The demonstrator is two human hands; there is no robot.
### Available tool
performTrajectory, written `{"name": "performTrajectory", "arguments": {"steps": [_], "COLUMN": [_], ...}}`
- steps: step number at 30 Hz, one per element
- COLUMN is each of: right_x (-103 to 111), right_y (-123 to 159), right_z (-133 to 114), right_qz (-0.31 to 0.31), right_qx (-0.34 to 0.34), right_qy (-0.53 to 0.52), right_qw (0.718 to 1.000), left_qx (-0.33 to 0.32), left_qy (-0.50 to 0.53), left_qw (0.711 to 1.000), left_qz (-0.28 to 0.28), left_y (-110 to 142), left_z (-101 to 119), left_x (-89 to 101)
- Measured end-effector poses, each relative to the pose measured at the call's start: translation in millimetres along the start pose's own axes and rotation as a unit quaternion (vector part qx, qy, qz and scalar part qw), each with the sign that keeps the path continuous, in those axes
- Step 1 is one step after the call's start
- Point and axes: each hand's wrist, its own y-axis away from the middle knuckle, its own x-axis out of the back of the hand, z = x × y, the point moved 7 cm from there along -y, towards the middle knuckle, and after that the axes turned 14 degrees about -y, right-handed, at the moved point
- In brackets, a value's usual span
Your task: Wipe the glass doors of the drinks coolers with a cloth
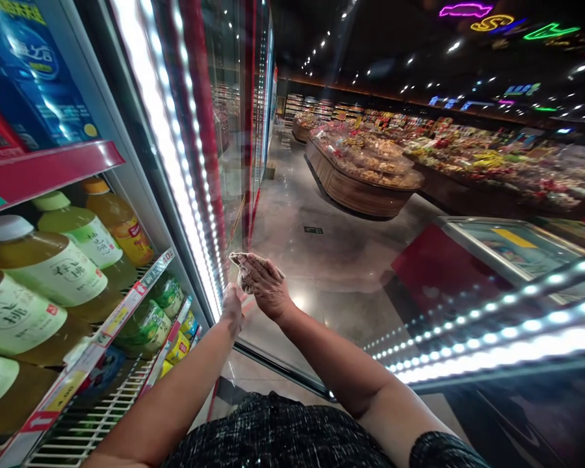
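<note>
My right hand (268, 286) presses a crumpled, light brown cloth (238, 260) against the glass door (312, 325) of an upright drinks cooler. Its fingers lie bent over the cloth, pointing up and to the left. Just below and left of it is my left hand (232, 305), close to the bright light strip (195, 208) along the cooler's frame. The fingers of that hand are mostly hidden and blurred, so whether they grip anything does not show. Both forearms reach forward from the bottom of the head view.
On the left, cooler shelves hold bottled drinks (53, 260) behind a price rail (112, 325), above a white wire rack (92, 416). Beyond the glass stand a wooden display island (355, 188) and a red-sided chest freezer (433, 279) on the shiny floor (287, 214).
</note>
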Motion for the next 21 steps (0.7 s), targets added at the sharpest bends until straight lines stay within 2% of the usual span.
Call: {"name": "performTrajectory", "arguments": {"steps": [1, 3, 7, 8, 10, 14, 16, 19, 20, 21], "right_x": [1, 5, 18, 23, 35, 71, 85, 85, 83, 79], "right_y": [1, 2, 3, 4, 11, 34, 46, 55, 56, 56], "right_z": [0, 0, 1, 1, 1, 2, 5, 6, 7, 8], "right_qz": [0.0, 0.0, -0.022, -0.032, -0.043, -0.004, 0.023, 0.006, 0.004, 0.005], "right_qx": [0.001, 0.004, 0.021, 0.037, 0.077, 0.13, 0.105, 0.042, 0.015, -0.011], "right_qy": [-0.002, -0.006, -0.034, -0.051, -0.089, -0.111, -0.063, 0.072, 0.116, 0.153], "right_qw": [1.0, 1.0, 0.999, 0.998, 0.992, 0.985, 0.992, 0.996, 0.993, 0.988], "left_qx": [-0.003, -0.039, -0.183, -0.198, -0.218, -0.291, -0.315, -0.347, -0.371, -0.411], "left_qy": [-0.005, -0.004, 0.032, 0.037, 0.029, -0.016, -0.019, -0.023, -0.042, -0.088], "left_qw": [1.0, 0.999, 0.971, 0.965, 0.962, 0.954, 0.948, 0.936, 0.923, 0.891], "left_qz": [0.014, 0.005, -0.149, -0.168, -0.165, -0.075, -0.031, 0.048, 0.094, 0.17], "left_y": [5, 18, 52, 56, 56, 35, 20, -1, -4, -3], "left_z": [4, 14, 34, 34, 33, 48, 65, 96, 106, 118], "left_x": [-0.3, -6.3, -34.8, -38.9, -42.0, -34.2, -24.6, -0.4, 10.4, 22.5]}}
